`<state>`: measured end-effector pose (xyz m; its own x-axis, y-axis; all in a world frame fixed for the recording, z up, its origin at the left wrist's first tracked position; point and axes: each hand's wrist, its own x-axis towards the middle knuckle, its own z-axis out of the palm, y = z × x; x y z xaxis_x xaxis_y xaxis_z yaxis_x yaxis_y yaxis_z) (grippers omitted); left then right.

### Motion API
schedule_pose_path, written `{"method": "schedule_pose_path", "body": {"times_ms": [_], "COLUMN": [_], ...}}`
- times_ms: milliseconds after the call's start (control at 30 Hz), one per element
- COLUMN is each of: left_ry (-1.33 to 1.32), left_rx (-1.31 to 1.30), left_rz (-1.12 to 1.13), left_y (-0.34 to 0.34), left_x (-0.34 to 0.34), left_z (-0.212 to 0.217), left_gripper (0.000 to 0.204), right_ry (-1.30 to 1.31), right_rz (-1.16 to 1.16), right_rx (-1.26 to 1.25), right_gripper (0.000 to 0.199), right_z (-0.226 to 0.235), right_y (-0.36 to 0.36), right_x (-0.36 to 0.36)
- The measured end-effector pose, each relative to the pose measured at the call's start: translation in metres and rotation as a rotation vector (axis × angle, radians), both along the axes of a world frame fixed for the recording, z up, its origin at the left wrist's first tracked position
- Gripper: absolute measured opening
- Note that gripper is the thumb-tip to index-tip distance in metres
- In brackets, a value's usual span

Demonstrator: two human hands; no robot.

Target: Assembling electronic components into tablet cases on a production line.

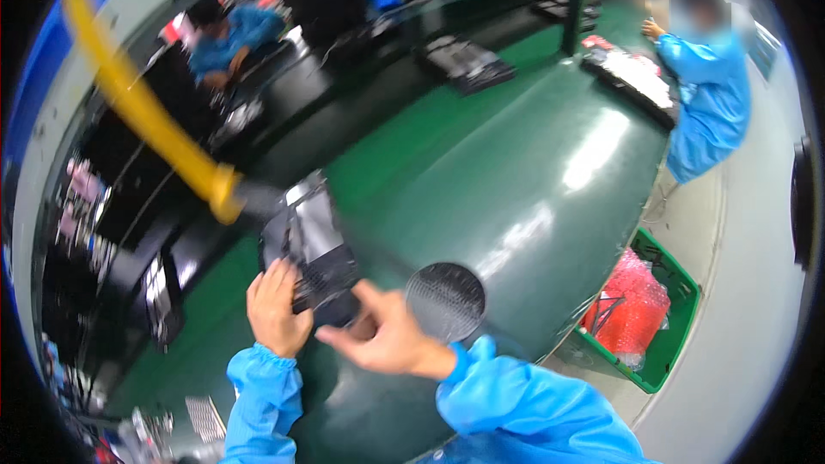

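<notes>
A black, glossy part [320, 228] of boxy shape, its kind not clear, lies at a slant on the green table in front of me. My left hand [277, 308] grips its near left edge, fingers along the side and thumb by the near end. Beside that end is my right hand [385, 332], thumb and forefinger spread in a curve with a gap between them; its other fingers are partly hidden. To the right of this hand sits a round black mesh disc [445, 301]. A yellow hanging tool or hose [159, 116], blurred, reaches down to the part's far end.
The green table [481, 180] curves away to the right. Beyond it runs a dark conveyor belt [361, 99] with a black tray [468, 64] on it. A green crate [679, 326] with red bubble wrap stands at the right. Several co-workers in blue sit farther off; one person [709, 94] is far right.
</notes>
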<state>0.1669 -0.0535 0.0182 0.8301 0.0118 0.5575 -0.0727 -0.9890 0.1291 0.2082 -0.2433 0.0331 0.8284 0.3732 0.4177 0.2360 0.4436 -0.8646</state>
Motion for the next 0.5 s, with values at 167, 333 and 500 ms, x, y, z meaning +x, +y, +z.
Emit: {"method": "schedule_pose_path", "body": {"times_ms": [167, 333, 500], "left_ry": [0.051, 0.172, 0.236], "left_rx": [0.129, 0.064, -0.037], "left_rz": [0.000, -0.048, -0.151], "left_y": [-0.032, -0.062, -0.088], "left_x": [-0.052, -0.109, -0.149], "left_z": [-0.005, -0.012, -0.030], "left_gripper": [0.053, 0.055, 0.054], "right_ry": [0.202, 0.018, 0.027], "right_rz": [-0.081, -0.268, -0.210], "right_rx": [0.087, 0.145, 0.105], "right_gripper": [0.031, 0.028, 0.028], "right_z": [0.033, 0.021, 0.003], "right_y": [-0.038, -0.059, -0.055], "right_x": [0.028, 0.071, 0.073]}}
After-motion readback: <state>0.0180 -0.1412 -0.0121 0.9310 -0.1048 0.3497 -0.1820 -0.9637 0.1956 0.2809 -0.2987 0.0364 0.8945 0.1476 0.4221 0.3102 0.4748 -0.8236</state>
